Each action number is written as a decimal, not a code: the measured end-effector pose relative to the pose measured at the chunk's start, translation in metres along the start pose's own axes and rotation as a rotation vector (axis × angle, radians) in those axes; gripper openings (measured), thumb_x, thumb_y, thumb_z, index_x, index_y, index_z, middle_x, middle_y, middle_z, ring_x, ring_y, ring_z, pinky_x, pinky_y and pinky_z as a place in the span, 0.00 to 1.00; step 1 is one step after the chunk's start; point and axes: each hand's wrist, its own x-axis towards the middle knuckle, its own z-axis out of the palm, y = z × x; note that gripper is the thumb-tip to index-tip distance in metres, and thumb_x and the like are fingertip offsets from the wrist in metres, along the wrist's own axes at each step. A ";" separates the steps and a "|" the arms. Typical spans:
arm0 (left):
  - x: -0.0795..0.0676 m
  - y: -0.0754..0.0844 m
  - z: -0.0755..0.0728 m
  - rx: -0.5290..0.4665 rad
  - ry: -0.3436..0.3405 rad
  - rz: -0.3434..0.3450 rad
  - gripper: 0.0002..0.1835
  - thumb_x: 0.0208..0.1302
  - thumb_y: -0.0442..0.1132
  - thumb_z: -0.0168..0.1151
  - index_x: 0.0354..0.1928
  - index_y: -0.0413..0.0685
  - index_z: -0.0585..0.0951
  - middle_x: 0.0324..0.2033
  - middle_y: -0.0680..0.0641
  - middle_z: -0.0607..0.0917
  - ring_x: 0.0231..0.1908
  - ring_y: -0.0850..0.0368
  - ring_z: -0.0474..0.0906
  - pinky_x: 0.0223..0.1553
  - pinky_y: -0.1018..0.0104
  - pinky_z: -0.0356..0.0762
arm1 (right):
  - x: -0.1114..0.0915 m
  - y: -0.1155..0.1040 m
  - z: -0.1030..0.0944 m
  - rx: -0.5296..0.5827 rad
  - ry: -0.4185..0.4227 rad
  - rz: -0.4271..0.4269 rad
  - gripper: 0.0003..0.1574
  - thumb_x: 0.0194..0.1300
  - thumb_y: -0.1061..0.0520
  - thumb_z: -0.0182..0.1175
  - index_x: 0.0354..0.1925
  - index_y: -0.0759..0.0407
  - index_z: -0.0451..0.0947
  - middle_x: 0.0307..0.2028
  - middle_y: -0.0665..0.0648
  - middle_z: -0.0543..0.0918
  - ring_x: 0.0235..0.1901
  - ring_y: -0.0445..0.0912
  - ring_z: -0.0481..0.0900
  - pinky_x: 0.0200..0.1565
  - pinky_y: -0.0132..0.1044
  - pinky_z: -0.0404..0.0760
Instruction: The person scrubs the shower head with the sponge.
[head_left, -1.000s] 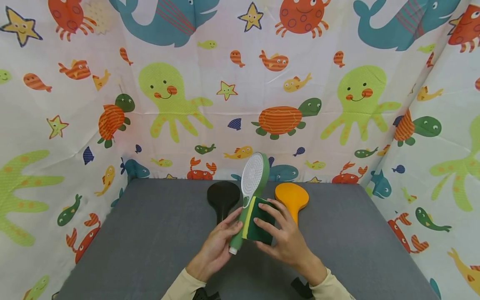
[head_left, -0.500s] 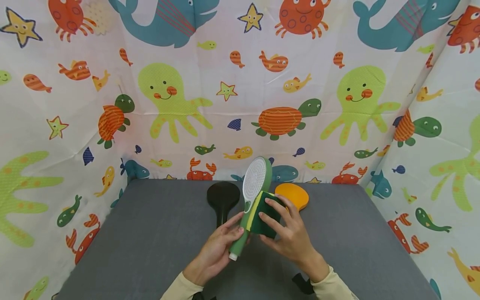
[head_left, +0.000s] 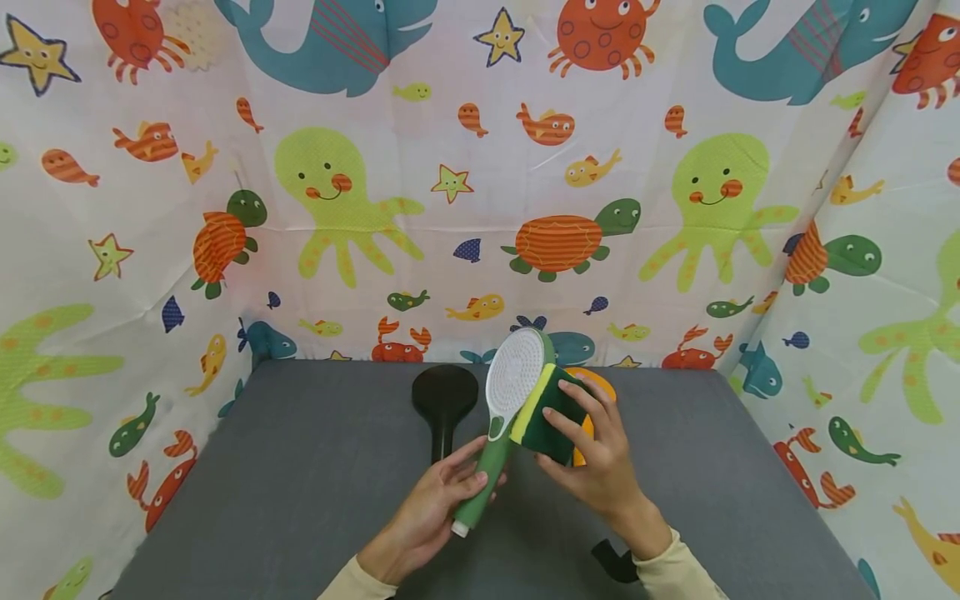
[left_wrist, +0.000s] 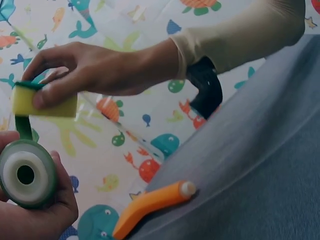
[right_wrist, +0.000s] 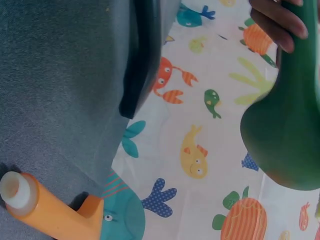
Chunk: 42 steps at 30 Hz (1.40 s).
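Note:
My left hand (head_left: 435,508) grips the handle of a green shower head (head_left: 516,379) with a white nozzle face, held tilted above the table. My right hand (head_left: 603,454) pinches a sponge (head_left: 551,421), dark green on its scouring side and yellow on the foam. The sponge's yellow side lies along the right edge of the shower head, just below the nozzle face. In the left wrist view the thumb presses the yellow foam, and the hollow white end of the handle faces the camera. The right wrist view shows the shower head's green back (right_wrist: 285,135); the sponge is nearly out of frame there.
A black shower head (head_left: 446,396) lies on the grey table (head_left: 322,467) behind the left hand. An orange shower head (head_left: 581,454) lies at right, partly hidden by the sponge and right hand. A cloth (head_left: 472,117) printed with sea animals hangs around the table.
The sponge has moved up along the green shower head, from the handle to the edge of its head. The shower head has come slightly lower and tilts more to the right.

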 end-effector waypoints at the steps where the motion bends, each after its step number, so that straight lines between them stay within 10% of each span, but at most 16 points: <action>1: -0.001 0.000 -0.001 0.010 -0.001 0.002 0.37 0.69 0.40 0.60 0.76 0.46 0.56 0.66 0.36 0.72 0.57 0.54 0.79 0.57 0.64 0.77 | 0.000 0.001 -0.001 0.020 0.003 0.015 0.28 0.63 0.39 0.64 0.48 0.60 0.83 0.56 0.71 0.77 0.59 0.68 0.70 0.70 0.33 0.64; 25: -0.015 0.007 -0.037 0.186 -0.119 0.023 0.35 0.69 0.35 0.59 0.75 0.47 0.60 0.59 0.46 0.75 0.56 0.51 0.79 0.55 0.63 0.75 | 0.003 0.012 -0.026 0.273 -0.018 0.245 0.35 0.60 0.38 0.66 0.48 0.67 0.79 0.58 0.74 0.72 0.67 0.54 0.68 0.60 0.25 0.72; 34: -0.018 0.005 -0.050 0.196 -0.156 0.029 0.35 0.68 0.32 0.58 0.75 0.44 0.59 0.58 0.45 0.75 0.52 0.54 0.79 0.50 0.63 0.80 | 0.004 0.015 -0.032 0.537 -0.058 0.372 0.34 0.43 0.72 0.69 0.53 0.71 0.75 0.62 0.73 0.70 0.64 0.51 0.69 0.58 0.27 0.76; 42: -0.019 0.001 -0.059 0.217 -0.159 0.033 0.35 0.67 0.30 0.58 0.75 0.43 0.59 0.60 0.47 0.75 0.51 0.56 0.78 0.46 0.65 0.81 | 0.003 0.020 -0.035 0.587 -0.127 0.464 0.33 0.47 0.74 0.63 0.55 0.69 0.74 0.64 0.71 0.69 0.65 0.49 0.68 0.62 0.28 0.73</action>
